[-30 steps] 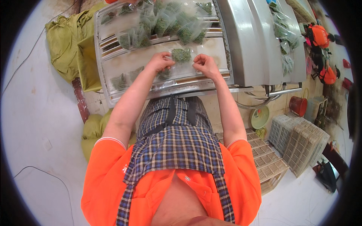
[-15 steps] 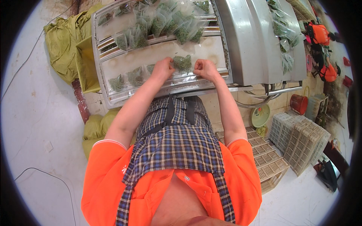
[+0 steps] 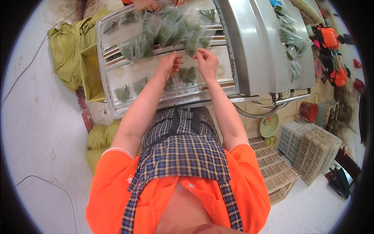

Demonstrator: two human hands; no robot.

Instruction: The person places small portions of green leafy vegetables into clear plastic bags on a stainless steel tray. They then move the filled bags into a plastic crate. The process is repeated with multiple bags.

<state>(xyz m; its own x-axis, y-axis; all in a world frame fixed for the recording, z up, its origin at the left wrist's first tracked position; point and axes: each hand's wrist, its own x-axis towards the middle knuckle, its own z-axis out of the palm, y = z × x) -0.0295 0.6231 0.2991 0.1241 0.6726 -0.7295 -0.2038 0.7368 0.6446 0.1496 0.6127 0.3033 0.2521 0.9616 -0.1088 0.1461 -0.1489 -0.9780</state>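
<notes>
- Left hand [image 3: 170, 64]: fingers curled, pinching a clear bag of green herbs [image 3: 187, 75] (on the metal tray [image 3: 128, 76]).
- Right hand [image 3: 205, 62]: fingertips pinched on the same bag's top edge.

Another person's hands [image 3: 150, 4] are cut off at the top edge.

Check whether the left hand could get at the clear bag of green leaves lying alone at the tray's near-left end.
Probably yes: the clear bag of green leaves lies uncovered on the metal tray, left of the left hand, with nothing between them.
</notes>
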